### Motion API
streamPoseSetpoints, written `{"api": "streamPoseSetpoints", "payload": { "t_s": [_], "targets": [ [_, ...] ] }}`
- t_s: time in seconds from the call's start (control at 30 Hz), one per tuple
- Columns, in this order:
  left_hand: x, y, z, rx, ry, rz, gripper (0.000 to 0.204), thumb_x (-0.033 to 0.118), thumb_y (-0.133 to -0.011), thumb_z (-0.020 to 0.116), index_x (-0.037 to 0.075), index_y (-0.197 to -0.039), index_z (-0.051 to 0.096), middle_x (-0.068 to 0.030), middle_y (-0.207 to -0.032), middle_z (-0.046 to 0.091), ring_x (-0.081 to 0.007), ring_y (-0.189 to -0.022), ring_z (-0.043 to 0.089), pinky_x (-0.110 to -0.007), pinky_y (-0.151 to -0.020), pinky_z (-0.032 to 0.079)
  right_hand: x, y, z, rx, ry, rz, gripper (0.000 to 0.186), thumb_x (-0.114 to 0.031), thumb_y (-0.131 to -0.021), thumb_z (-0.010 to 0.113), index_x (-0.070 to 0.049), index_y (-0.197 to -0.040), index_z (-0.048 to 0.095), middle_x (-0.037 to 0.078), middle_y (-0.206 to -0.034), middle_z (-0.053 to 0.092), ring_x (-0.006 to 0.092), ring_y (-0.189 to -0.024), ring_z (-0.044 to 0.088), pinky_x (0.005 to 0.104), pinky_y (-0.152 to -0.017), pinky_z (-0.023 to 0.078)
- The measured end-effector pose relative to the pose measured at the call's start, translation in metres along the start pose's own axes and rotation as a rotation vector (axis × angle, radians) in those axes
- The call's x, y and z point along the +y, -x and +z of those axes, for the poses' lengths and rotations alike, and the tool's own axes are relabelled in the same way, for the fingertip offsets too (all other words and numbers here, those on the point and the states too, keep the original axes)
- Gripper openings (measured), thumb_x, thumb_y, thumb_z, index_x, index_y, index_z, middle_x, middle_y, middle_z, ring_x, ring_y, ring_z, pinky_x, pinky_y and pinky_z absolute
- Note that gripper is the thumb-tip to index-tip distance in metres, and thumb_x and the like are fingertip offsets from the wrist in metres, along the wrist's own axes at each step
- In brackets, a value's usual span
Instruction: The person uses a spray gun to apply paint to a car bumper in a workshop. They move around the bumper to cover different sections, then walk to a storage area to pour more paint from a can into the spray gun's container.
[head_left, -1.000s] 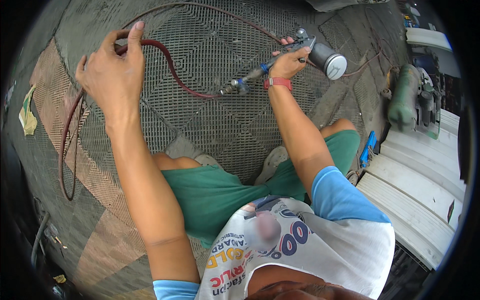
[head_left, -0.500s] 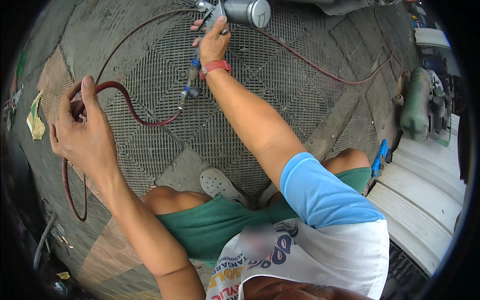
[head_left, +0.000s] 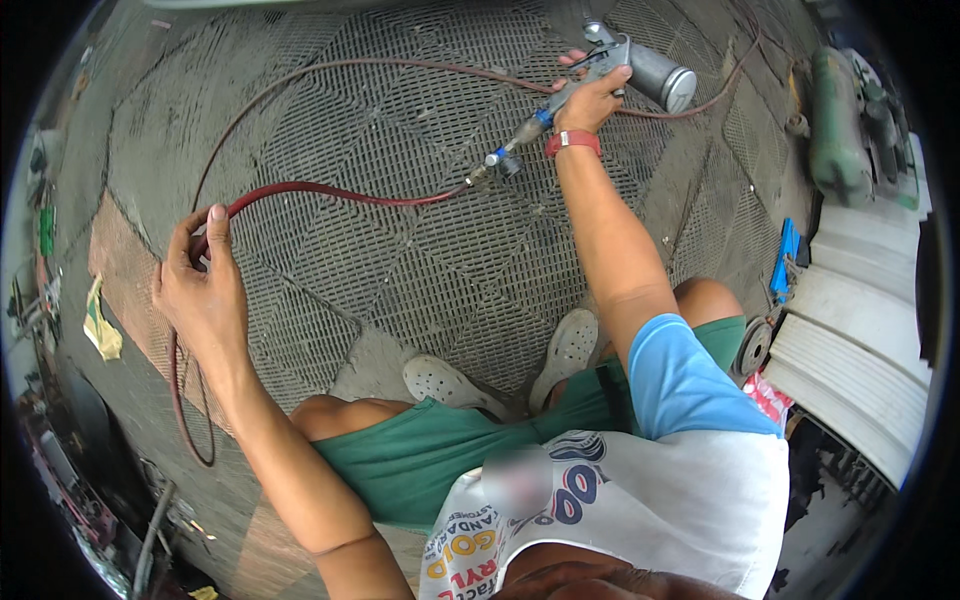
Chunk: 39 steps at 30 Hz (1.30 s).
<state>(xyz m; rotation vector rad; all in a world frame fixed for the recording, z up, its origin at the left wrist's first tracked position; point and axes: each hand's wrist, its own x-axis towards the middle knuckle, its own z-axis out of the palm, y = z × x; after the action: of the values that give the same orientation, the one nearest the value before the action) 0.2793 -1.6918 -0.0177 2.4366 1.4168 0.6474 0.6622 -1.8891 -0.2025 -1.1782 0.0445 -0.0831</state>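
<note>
My right hand (head_left: 592, 98) is closed round the handle of a silver spray gun (head_left: 603, 52). The gun carries a metal paint cup (head_left: 665, 80) on its right. Below the handle hangs a fitting with blue rings and a small dark knob (head_left: 508, 165). From that fitting a dark red air hose (head_left: 350, 196) runs left to my left hand (head_left: 205, 285). The fingers of my left hand curl round the hose, thumb pointing up. A loop of hose (head_left: 180, 400) dangles beneath that hand, and more hose arcs across the floor behind the gun.
Dark grated mats (head_left: 420, 260) cover the floor. At the right lie a green tank (head_left: 838, 140), a blue tool (head_left: 785, 258) and long white ribbed panels (head_left: 850, 370). A yellowish scrap (head_left: 100, 322) lies at the left, with a dark pipe (head_left: 152, 540) at the lower left.
My right hand has swung to the right with the spray gun. The hose between my hands has stretched straighter. My left hand sits a little lower and further right, still holding the hose.
</note>
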Motion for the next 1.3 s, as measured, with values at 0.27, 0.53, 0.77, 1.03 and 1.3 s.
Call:
{"api": "streamPoseSetpoints", "payload": {
  "t_s": [0.27,0.53,0.77,1.03,1.3],
  "targets": [
    [0.037,-0.014,0.023,-0.083,-0.173,0.058,0.039,0.045,-0.094,0.075,0.007,-0.101,0.079,-0.0112,-0.074,0.073,-0.0221,-0.07,0.069,-0.037,-0.071,0.053,-0.039,-0.006,-0.038,-0.298,0.041,0.149,0.062,-0.053,-0.111,0.033,0.001,-0.118,0.062,0.014,-0.097,0.074,0.0204,-0.083,0.074,0.0288,-0.047,0.052],
    [0.075,0.013,0.025,-0.316,-0.129,0.013,0.038,0.039,-0.093,0.078,0.002,-0.104,0.078,-0.0136,-0.076,0.073,-0.0194,-0.072,0.069,-0.033,-0.069,0.053,-0.075,-0.082,-0.054,-0.338,0.241,0.252,0.057,-0.048,-0.111,0.041,0.001,-0.113,0.069,0.011,-0.087,0.074,0.0148,-0.07,0.071,0.0279,-0.044,0.051],
    [0.086,0.062,-0.024,-0.356,-0.118,-0.028,0.031,0.026,-0.101,0.07,-0.005,-0.104,0.074,-0.0151,-0.081,0.072,-0.0172,-0.078,0.068,-0.034,-0.073,0.052,-0.132,-0.093,-0.056,-0.228,0.293,0.103,0.058,-0.047,-0.112,0.037,0.0,-0.109,0.071,0.007,-0.085,0.075,0.0129,-0.066,0.069,0.0257,-0.046,0.051],
    [0.123,0.112,-0.044,-0.324,-0.081,0.071,0.018,0.018,-0.093,0.075,0.001,-0.098,0.076,-0.0149,-0.083,0.074,-0.0301,-0.076,0.068,-0.04,-0.078,0.053,-0.164,0.035,-0.041,-0.832,0.097,0.112,0.054,-0.046,-0.108,0.053,-0.002,-0.137,0.064,0.008,-0.086,0.075,0.0152,-0.077,0.072,0.0314,-0.075,0.058],
    [0.145,0.146,-0.072,-0.21,-0.128,0.072,0.024,0.02,-0.099,0.071,-0.003,-0.106,0.073,-0.014,-0.086,0.07,-0.0229,-0.082,0.067,-0.034,-0.079,0.052,-0.182,-0.031,-0.039,-0.629,0.14,0.041,0.051,-0.047,-0.11,0.049,-0.003,-0.127,0.068,0.005,-0.09,0.074,0.0083,-0.073,0.066,0.0257,-0.059,0.053]
  ]
}}
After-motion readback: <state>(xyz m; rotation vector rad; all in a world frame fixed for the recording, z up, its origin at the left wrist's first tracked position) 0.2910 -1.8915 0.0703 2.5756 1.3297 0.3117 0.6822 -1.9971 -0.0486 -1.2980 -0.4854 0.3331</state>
